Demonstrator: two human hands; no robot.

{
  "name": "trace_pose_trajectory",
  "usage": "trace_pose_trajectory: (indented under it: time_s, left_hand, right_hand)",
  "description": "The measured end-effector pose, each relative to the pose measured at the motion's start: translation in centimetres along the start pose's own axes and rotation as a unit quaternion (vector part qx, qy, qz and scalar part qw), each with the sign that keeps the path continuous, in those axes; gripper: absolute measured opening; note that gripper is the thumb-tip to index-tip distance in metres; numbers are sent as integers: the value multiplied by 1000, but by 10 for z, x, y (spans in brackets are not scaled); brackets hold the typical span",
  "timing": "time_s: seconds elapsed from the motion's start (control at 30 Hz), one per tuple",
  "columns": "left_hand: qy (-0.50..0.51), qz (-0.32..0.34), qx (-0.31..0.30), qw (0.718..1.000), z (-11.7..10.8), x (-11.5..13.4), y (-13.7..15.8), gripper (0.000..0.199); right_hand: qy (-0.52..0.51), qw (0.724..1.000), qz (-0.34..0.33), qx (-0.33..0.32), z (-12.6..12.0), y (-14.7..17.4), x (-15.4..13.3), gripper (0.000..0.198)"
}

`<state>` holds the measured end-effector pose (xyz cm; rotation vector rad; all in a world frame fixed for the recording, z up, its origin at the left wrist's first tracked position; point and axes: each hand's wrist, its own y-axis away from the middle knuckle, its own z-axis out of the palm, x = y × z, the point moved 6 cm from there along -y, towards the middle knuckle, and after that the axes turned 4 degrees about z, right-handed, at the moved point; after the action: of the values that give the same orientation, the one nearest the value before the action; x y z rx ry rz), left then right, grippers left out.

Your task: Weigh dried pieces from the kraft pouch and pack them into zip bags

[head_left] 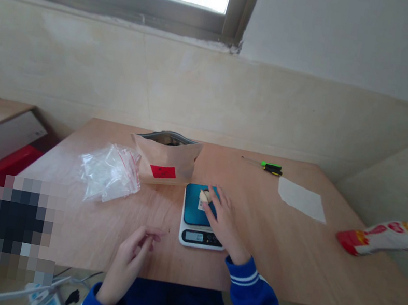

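Note:
A kitchen scale (pixel 186 218) with a teal top and white body lies on the table, its small display lit but too blurred to read surely. My right hand (pixel 225 224) reaches over the scale's right side. Its thumb and fingers close about a small cream-coloured piece (pixel 204 195) with a dark edge, low over the teal plate; whether the piece touches the plate is unclear. To the left of the scale, my left hand (pixel 132 255) hovers at the table's front, fingers loosely curled toward the thumb, with nothing visible in them.
Behind the scale stands an opened brown paper pouch (pixel 182 162) with a red label. Clear zip bags (pixel 109 172) lie left of it. Screwdrivers (pixel 270 167), a white paper sheet (pixel 302 200) and a red-and-white bottle (pixel 386 238) are on the right.

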<state>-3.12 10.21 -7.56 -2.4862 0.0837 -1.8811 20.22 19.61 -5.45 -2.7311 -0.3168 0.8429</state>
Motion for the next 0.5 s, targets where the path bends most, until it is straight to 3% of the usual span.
trace_pose_trajectory:
  time_s: [0.1, 0.2, 0.33, 0.5]
  left_hand:
    - [-5, -2, 8, 1000, -6, -5, -1, 32]
    - [-9, 8, 17, 1000, -9, -5, -5, 30]
    - [-10, 12, 17, 1000, -6, -3, -9, 29]
    - [-40, 32, 28, 998, -5, 3, -11, 29]
  right_hand:
    - [-41, 998, 33, 41, -26, 26, 25, 51]
    - [-43, 986, 120, 107, -38, 62, 69, 51]
    - [19, 978, 148, 146, -25, 96, 110, 48]
    - [39, 980, 127, 144, -12, 99, 111, 46]
